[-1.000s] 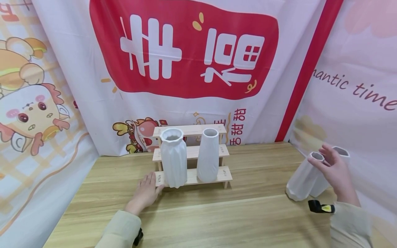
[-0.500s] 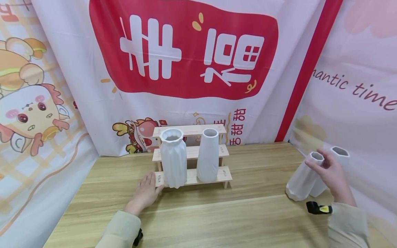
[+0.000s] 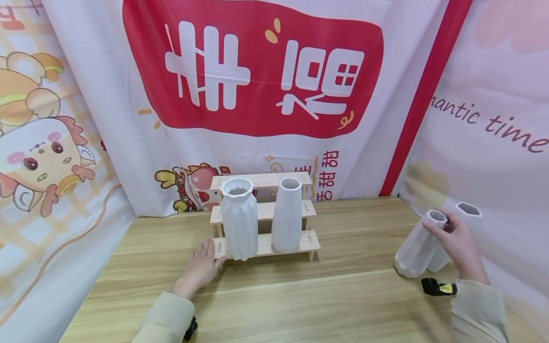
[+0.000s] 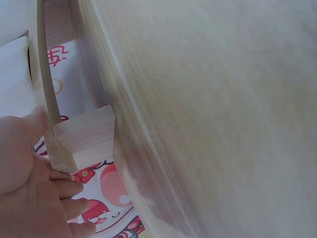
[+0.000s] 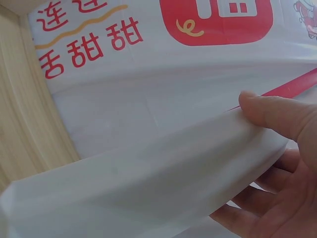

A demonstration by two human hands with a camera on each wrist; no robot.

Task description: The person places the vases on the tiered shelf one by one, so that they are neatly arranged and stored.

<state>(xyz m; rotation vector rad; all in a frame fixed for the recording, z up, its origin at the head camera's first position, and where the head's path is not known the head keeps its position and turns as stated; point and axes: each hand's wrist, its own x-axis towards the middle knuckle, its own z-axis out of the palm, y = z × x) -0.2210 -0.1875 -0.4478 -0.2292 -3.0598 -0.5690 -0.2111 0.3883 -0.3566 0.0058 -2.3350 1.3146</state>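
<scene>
A three-step wooden display rack (image 3: 266, 244) holds two white vases on its bottom step: a ribbed one with a flared rim (image 3: 240, 224) and a smoother tapered one (image 3: 287, 219). My left hand (image 3: 198, 267) holds the rack's left front corner; in the left wrist view the thumb (image 4: 35, 121) lies on the plank's edge, the fingers past its end. At the far right, my right hand (image 3: 461, 243) grips a tilted white faceted vase (image 3: 416, 250) near its mouth. The right wrist view shows thumb and fingers on either side of this vase (image 5: 148, 173).
Another white vase with an angular mouth (image 3: 471, 216) stands right behind the gripped one, partly hidden by my right hand. Both stand on the wood-grain table (image 3: 343, 300). Printed cloth (image 3: 364, 162) hangs along the back and both sides.
My right hand has moved left and down, from over the faceted vase's mouth to gripping it near the rim. My left hand and the rack stay still.
</scene>
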